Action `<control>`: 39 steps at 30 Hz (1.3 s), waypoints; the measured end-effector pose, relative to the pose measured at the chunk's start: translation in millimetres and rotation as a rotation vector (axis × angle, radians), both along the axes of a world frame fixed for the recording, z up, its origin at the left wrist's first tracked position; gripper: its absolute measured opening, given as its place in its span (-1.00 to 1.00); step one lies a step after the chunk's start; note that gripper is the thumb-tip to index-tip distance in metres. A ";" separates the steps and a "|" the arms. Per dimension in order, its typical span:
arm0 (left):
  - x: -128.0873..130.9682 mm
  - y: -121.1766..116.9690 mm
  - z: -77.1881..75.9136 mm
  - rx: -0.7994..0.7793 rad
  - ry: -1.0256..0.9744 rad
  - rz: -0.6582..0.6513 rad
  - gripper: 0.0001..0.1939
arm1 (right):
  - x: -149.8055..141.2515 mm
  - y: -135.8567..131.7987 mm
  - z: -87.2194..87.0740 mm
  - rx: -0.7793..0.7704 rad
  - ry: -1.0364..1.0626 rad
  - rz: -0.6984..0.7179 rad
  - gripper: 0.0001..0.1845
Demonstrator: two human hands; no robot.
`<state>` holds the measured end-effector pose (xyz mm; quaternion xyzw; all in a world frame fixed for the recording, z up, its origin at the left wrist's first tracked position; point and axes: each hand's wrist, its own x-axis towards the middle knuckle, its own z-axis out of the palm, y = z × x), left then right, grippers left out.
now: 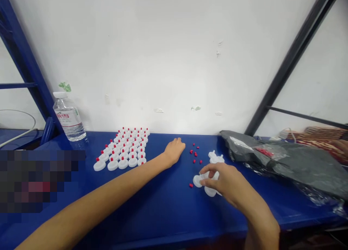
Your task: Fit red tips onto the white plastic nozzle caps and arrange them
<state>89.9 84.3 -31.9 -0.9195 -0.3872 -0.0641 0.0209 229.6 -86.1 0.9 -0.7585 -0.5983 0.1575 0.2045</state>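
Observation:
My left hand (175,151) rests at the back middle of the blue table, its fingers curled closed; what they hold, if anything, is hidden. Small red caps (191,152) lie scattered just right of it. Over a cluster of white round nozzle lids (210,191), my right hand (224,177) has its thumb and index finger around one white lid (204,176), partly covered by the fingers. A single red cap (191,185) lies left of that hand. At left, rows of white lids with red tips (123,163) stand upright.
A water bottle (70,119) stands at the back left by the blue frame (27,57). Dark plastic bags (293,166) spread over the right of the table (163,213), with more red pieces (264,152) on them. A white wall (168,61) rises behind.

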 end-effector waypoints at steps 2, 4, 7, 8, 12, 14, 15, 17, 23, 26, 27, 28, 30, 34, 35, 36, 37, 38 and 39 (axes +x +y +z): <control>-0.9 -0.9 -0.6 0.019 0.004 0.002 -0.63 | -1.1 2.2 0.1 -0.028 0.002 0.014 -0.90; -3.7 -5.1 -0.8 0.033 -0.011 0.003 -0.63 | -3.2 4.5 1.2 -0.031 0.009 0.017 -0.93; -12.5 -17.7 0.9 0.048 -0.063 -0.002 -0.68 | -5.9 7.4 3.0 0.018 0.036 0.043 -0.91; -16.6 -23.3 1.9 0.050 -0.092 -0.006 -0.70 | -6.3 8.7 2.9 0.060 0.063 0.062 -0.89; -38.7 -51.2 6.3 -0.079 -0.382 -0.108 -0.83 | -6.6 16.2 -2.5 0.240 0.219 0.195 -0.83; -51.8 -66.0 6.9 -0.204 -0.553 -0.166 -0.86 | -8.5 20.9 -7.2 0.230 0.252 0.255 -0.82; -58.4 -72.7 6.4 -0.267 -0.616 -0.170 -0.86 | -10.7 23.1 -9.3 0.217 0.248 0.271 -0.82; -70.6 -83.2 3.6 -0.412 -0.752 -0.137 -0.87 | -17.8 26.6 -11.8 0.220 0.229 0.292 -0.81; -94.0 -83.3 -6.4 -0.790 -1.191 -0.058 -0.77 | -49.5 29.9 -8.5 0.198 0.420 0.363 -0.72; -98.7 -75.6 -6.2 -0.834 -1.247 -0.052 -0.71 | -58.9 31.1 -7.5 0.178 0.459 0.354 -0.55; -99.6 -73.9 -5.8 -0.851 -1.247 -0.058 -0.69 | -60.4 31.5 -7.4 0.178 0.470 0.343 -0.46; -100.3 -72.7 -5.5 -0.869 -1.246 -0.064 -0.68 | -61.2 31.8 -7.2 0.173 0.485 0.334 -0.39; -101.0 -71.9 -5.4 -0.910 -1.251 -0.065 -0.66 | -61.7 31.8 -6.7 0.149 0.516 0.332 -0.33; -100.8 -72.9 -7.2 -0.963 -1.253 -0.070 -0.62 | -60.4 30.8 -5.5 0.113 0.572 0.348 -0.29; -100.9 -73.2 -7.6 -0.976 -1.251 -0.075 -0.61 | -59.8 30.6 -5.6 0.114 0.582 0.354 -0.28; -101.0 -73.3 -7.7 -0.988 -1.250 -0.080 -0.61 | -59.1 30.6 -5.9 0.120 0.588 0.358 -0.27; -101.1 -73.6 -7.6 -0.998 -1.251 -0.084 -0.61 | -58.4 30.7 -6.4 0.128 0.586 0.361 -0.26; -101.3 -73.9 -7.2 -1.006 -1.253 -0.088 -0.61 | -57.4 31.0 -6.9 0.139 0.578 0.361 -0.26; -101.5 -74.6 -6.6 -1.007 -1.256 -0.090 -0.60 | -56.4 31.4 -7.4 0.151 0.568 0.359 -0.26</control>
